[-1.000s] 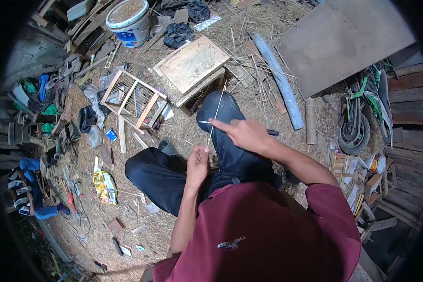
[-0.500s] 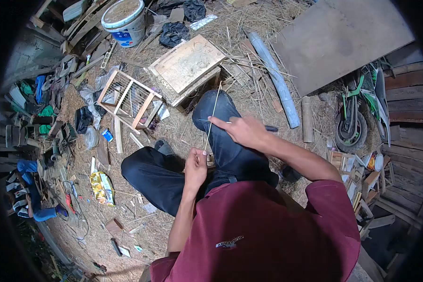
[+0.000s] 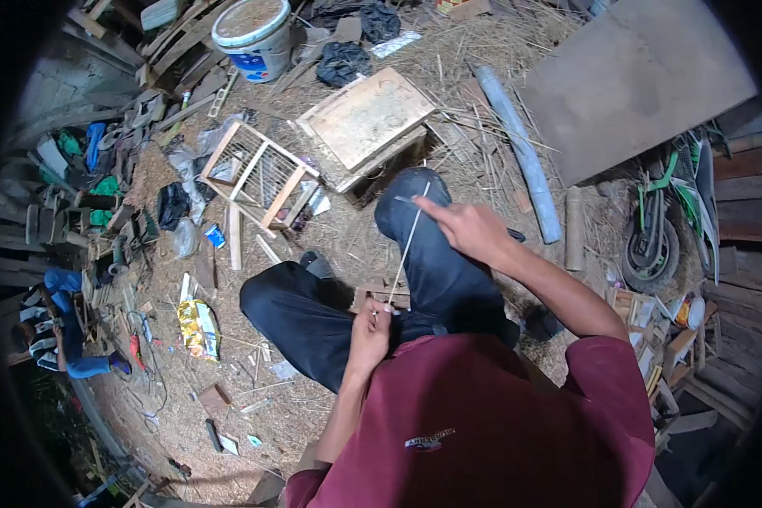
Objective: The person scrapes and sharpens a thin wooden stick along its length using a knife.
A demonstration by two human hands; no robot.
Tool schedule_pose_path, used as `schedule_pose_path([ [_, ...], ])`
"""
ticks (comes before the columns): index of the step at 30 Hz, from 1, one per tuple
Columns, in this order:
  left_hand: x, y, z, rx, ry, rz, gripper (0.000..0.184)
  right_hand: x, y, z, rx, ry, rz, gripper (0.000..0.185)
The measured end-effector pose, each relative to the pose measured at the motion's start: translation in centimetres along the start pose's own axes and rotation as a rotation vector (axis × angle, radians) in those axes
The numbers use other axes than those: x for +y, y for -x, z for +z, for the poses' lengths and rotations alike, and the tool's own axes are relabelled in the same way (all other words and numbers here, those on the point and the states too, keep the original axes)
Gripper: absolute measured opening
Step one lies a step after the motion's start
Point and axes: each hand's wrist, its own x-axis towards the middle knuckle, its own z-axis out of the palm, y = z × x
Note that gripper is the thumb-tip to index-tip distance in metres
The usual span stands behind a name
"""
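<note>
Cream-coloured and slender, the stick (image 3: 407,247) slants over my right thigh (image 3: 449,284), its upper end by the knee (image 3: 398,218) and its lower end at my left hand (image 3: 370,332). That hand pinches the lower end between thumb and fingers. My right hand (image 3: 474,230) is wrapped around what looks like a knife (image 3: 516,235), the index finger stretched out to the stick and the blade (image 3: 404,200) crossing near the upper end; whether the edge bites, I cannot tell. The stick is in one piece, thin and nearly straight, so I judge its rough shape done; with the blade up against it, its surface is probably unfinished, though how much is left is too fine to see. Ahead to my left, well apart, sits a barred wooden cage (image 3: 250,172).
</note>
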Motion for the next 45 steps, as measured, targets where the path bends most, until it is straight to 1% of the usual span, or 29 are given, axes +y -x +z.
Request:
schedule_pose_path([
  [1, 0.6, 0.6, -0.1, -0.006, 0.013, -0.057, 0.015, 0.4, -0.4, 0.2, 0.062, -0.012, 0.045, 0.053],
  [3, 0.8, 1.3, -0.2, -0.003, 0.098, -0.096, 0.015, 1.8, -1.0, -0.1, 0.168, -0.029, 0.148, 0.050],
  [6, 1.5, 1.6, -0.7, -0.020, 0.135, -0.131, 0.017, 3.6, -1.8, -1.1, 0.153, -0.080, 0.249, 0.049],
  [7, 1.8, 1.5, -0.9, -0.015, 0.130, -0.129, 0.018, 3.3, -2.0, -1.2, 0.253, -0.189, 0.252, 0.044],
  [10, 2.8, 1.2, -1.3, 0.009, 0.113, -0.107, 0.019, 1.2, -1.9, -3.5, 0.295, -0.409, 0.361, 0.046],
  [13, 5.3, -0.2, -1.1, -0.001, 0.332, -0.021, 0.020, 0.7, -2.2, -1.6, 0.658, -0.482, 0.182, 0.038],
  [16, 7.6, -2.2, -0.8, 0.040, 0.520, 0.080, 0.019, -2.8, -1.4, -1.5, 0.418, -1.091, 0.443, 0.027],
  [18, 8.6, -4.0, -0.3, 0.085, 0.605, 0.186, 0.019, -5.1, -0.7, 0.4, 0.397, -1.099, 0.368, 0.017],
  [19, 9.5, -4.6, 0.1, 0.122, 0.652, 0.233, 0.017, -6.7, -0.4, 0.8, 0.368, -1.094, 0.354, 0.017],
  [20, 9.8, -5.4, 0.3, 0.148, 0.756, 0.217, 0.014, -8.1, -0.2, 1.2, 0.335, -1.089, 0.342, 0.018],
  [22, 10.9, -6.3, 0.7, 0.187, 0.843, 0.245, 0.013, -10.2, -0.2, 1.5, 0.286, -1.146, 0.344, 0.017],
  [23, 10.0, -7.0, 0.4, 0.142, 0.882, 0.279, 0.010, -10.6, -0.2, 1.8, 0.264, -1.161, 0.344, 0.018],
  [24, 10.6, -7.0, 0.6, 0.192, 0.888, 0.264, 0.010, -10.9, -0.4, 2.0, 0.272, -1.183, 0.318, 0.017],
  [26, 11.5, -6.8, 0.8, 0.213, 0.902, 0.247, 0.010, -11.3, -0.5, 2.2, 0.296, -1.227, 0.273, 0.017],
  [29, 13.0, -6.6, 1.5, 0.315, 0.905, 0.240, 0.015, -11.1, -0.7, 1.8, 0.196, -1.305, 0.350, 0.018],
  [32, 12.7, -6.8, 1.2, 0.303, 0.898, 0.284, 0.015, -11.1, -1.2, 1.3, 0.218, -1.280, 0.261, 0.015],
  [35, 12.9, -6.9, 1.1, 0.322, 0.902, 0.293, 0.014, -11.7, -1.3, 0.2, 0.178, -1.270, 0.253, 0.015],
  [36, 12.9, -7.0, 1.1, 0.329, 0.903, 0.294, 0.014, -11.7, -1.3, 0.3, 0.195, -1.263, 0.233, 0.015],
  [39, 12.4, -7.6, -0.3, 0.267, 0.904, 0.325, 0.013, -11.3, -1.5, 1.8, 0.248, -1.245, 0.152, 0.016],
  [42, 14.4, -8.2, -2.2, 0.421, 0.859, 0.385, 0.013, -10.3, -0.4, 1.5, 0.040, -1.297, 0.282, 0.018],
  [43, 14.9, -8.2, -3.4, 0.410, 0.829, 0.390, 0.012, -10.1, -0.2, 1.4, 0.029, -1.351, 0.273, 0.018],
  [44, 15.8, -8.2, -4.0, 0.460, 0.842, 0.425, 0.011, -9.9, 0.1, 1.3, 0.022, -1.406, 0.268, 0.018],
  [45, 16.2, -8.3, -4.7, 0.466, 0.852, 0.460, 0.011, -9.6, 0.4, 1.3, 0.017, -1.461, 0.264, 0.018],
])
